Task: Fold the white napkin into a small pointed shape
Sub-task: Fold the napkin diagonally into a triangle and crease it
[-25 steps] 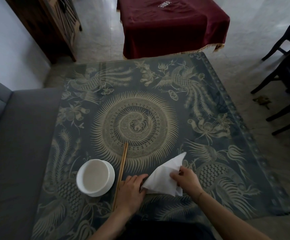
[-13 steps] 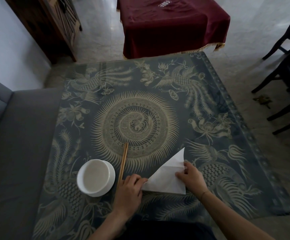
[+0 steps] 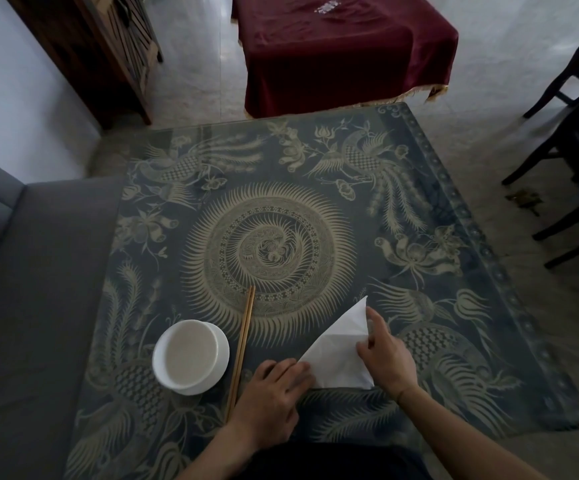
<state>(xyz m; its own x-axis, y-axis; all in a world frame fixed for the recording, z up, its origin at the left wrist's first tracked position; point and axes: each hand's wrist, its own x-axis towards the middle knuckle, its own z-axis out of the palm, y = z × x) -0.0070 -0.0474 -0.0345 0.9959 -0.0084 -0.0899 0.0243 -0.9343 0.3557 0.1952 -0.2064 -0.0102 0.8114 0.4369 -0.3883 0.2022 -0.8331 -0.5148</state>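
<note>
Left hand (image 3: 270, 393) and right hand (image 3: 385, 355), fingers spread, press flat the triangular napkin (image 3: 340, 355) between them.

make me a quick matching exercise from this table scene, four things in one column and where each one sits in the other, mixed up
Things:
1. napkin
2. bowl
3. chopsticks
4. red cloth

Places:
A. just right of the bowl
B. on a table further back
C. under both hands
D. near left of the patterned table

Pairs: 1-C, 2-D, 3-A, 4-B
</note>
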